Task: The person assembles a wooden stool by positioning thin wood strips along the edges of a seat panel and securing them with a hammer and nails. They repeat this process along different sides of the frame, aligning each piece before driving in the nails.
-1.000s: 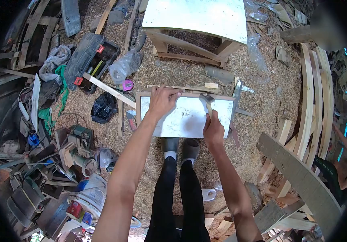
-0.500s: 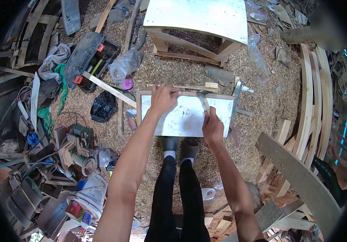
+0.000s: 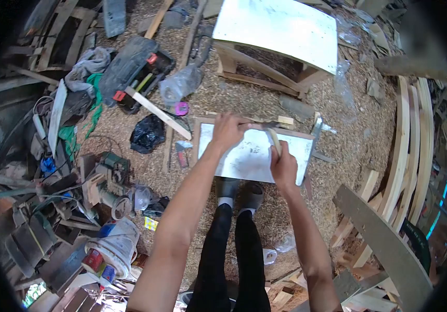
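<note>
A shallow white panel (image 3: 249, 156) with a wooden frame (image 3: 306, 135) along its edges lies in front of my feet. My left hand (image 3: 227, 131) is closed over the far strip of that frame, its thumb pointing right along the wood; anything small between the fingertips is hidden. Wrapped around the pale handle of a hammer (image 3: 275, 139) is my right hand (image 3: 284, 165), over the panel's right half. The dark hammer head is at the far strip, just right of my left thumb.
A white-topped wooden stand (image 3: 278, 31) is beyond the panel. At left lie an open toolbox (image 3: 137, 73), a pink tape measure (image 3: 181, 108), a black plastic bag (image 3: 148, 133) and a bucket (image 3: 124, 239). Curved timber pieces (image 3: 400, 151) stand at right. Wood shavings cover the ground.
The whole view has shifted and tilted, so the panel appears farther right and slightly turned. My left hand keeps its place on the frame; the hammer head remains near the far strip.
</note>
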`<action>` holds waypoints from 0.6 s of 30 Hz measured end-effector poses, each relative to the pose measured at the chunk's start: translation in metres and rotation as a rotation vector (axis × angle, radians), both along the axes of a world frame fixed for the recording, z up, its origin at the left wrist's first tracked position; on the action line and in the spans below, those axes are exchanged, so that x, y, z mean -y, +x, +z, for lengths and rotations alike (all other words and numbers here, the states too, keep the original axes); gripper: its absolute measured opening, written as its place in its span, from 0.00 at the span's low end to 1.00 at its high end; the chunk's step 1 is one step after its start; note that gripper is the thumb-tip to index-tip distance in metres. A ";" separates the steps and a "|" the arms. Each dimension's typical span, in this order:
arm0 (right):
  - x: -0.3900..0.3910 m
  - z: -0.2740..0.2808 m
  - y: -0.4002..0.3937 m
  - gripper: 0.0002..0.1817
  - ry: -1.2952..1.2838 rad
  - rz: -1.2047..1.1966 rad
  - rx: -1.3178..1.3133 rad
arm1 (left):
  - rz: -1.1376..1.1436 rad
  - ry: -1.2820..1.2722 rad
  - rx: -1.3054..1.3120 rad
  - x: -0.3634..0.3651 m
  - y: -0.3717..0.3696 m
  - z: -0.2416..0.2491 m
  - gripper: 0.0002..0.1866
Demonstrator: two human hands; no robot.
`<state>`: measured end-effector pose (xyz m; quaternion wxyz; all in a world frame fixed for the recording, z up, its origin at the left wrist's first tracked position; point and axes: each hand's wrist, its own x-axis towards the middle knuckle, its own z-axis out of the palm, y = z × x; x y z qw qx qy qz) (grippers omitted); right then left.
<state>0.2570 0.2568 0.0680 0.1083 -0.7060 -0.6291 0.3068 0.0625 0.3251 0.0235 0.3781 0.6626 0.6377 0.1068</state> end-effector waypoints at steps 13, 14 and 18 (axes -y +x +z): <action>-0.087 0.026 -0.069 0.18 -0.154 0.245 -0.132 | 0.781 0.450 -0.067 0.058 -0.058 0.030 0.17; -0.096 0.023 -0.076 0.18 -0.122 0.323 -0.207 | 0.802 0.389 -0.071 0.064 -0.061 0.026 0.17; -0.126 0.024 -0.104 0.19 -0.132 0.466 -0.248 | 0.785 0.415 0.127 0.070 -0.063 -0.002 0.17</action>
